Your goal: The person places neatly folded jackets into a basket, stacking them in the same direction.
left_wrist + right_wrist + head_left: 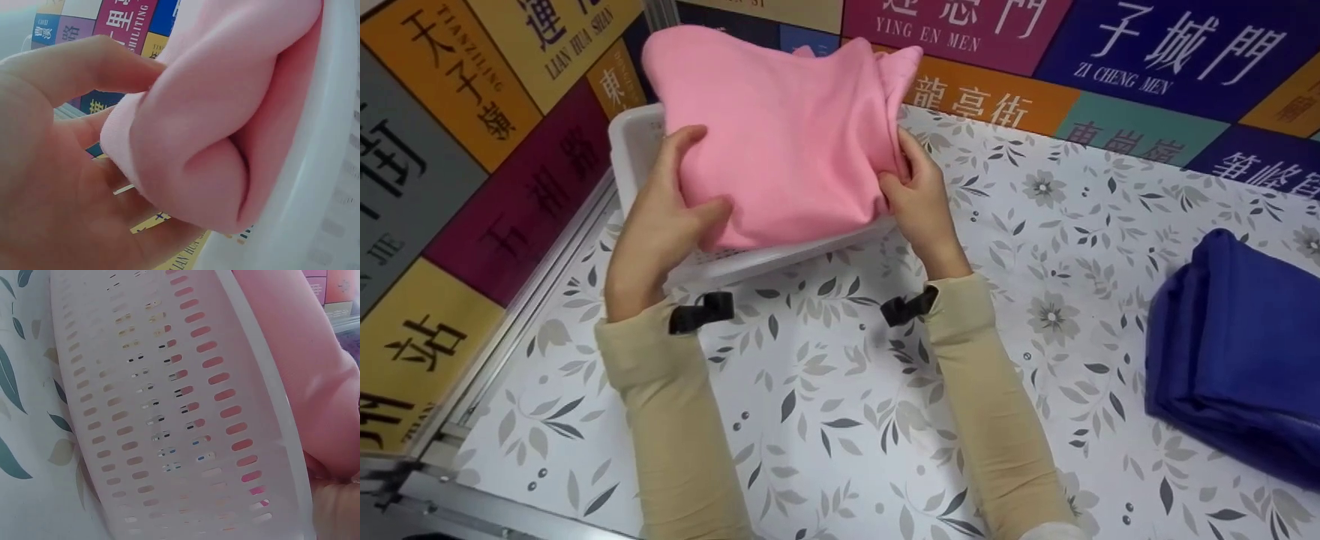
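Note:
A folded pink cloth [780,142] with soft, thick layers sits at the top of a white plastic basket [622,142], bulging above the rim. My left hand [656,217] holds its left side. In the left wrist view, the pink folds [197,124] lie between the thumb and the other fingers of the left hand [50,157]. At the cloth's right edge, my right hand [922,206] pinches the layers. Only a small part of the right hand [337,509] shows in the right wrist view, beside the basket's rim [261,343]. Whether the cloth touches the basket floor is hidden.
Folded dark blue cloth [1245,337] lies at the right on a table covered in leaf-patterned white cloth [825,390]. Colourful panels with lettering [960,45] stand behind and to the left of the basket. A metal rail [510,307] runs along the left side.

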Demonstrator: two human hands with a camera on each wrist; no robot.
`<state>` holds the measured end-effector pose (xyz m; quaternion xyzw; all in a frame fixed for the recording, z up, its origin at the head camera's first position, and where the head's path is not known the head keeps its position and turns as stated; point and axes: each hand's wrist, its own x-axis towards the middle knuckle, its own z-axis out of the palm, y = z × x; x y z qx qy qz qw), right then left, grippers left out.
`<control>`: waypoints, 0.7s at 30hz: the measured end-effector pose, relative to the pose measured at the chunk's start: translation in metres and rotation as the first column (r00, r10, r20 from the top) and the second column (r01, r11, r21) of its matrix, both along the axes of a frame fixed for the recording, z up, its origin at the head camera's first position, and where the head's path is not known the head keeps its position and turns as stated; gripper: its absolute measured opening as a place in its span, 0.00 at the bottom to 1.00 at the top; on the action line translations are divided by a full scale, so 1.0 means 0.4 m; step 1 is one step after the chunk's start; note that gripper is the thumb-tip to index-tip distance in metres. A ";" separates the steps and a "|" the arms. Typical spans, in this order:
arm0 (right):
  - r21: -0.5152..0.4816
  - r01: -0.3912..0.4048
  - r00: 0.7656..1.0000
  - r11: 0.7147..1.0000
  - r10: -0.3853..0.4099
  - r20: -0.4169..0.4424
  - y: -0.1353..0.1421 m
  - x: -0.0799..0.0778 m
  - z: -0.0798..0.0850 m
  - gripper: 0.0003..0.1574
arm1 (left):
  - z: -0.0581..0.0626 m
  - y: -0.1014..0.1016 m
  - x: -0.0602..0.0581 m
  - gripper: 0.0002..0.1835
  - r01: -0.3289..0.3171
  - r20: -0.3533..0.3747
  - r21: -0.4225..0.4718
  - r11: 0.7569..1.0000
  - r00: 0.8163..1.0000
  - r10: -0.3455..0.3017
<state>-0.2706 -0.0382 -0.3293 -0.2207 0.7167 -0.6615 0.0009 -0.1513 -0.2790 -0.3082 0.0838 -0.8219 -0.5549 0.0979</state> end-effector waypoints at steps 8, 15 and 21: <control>0.012 -0.032 0.999 0.999 0.031 0.032 -0.005 0.001 -0.002 0.34 | -0.005 -0.002 -0.001 0.38 -0.038 0.053 -0.031 0.999 0.998 0.040; 0.037 -0.057 0.995 0.998 0.054 0.078 -0.005 -0.012 0.001 0.36 | -0.018 -0.006 -0.010 0.38 -0.049 0.076 -0.082 0.995 0.996 0.055; 0.092 -0.080 0.992 0.993 0.070 0.106 -0.006 -0.019 0.008 0.36 | -0.027 -0.012 -0.018 0.37 -0.038 0.184 -0.094 0.995 0.981 0.055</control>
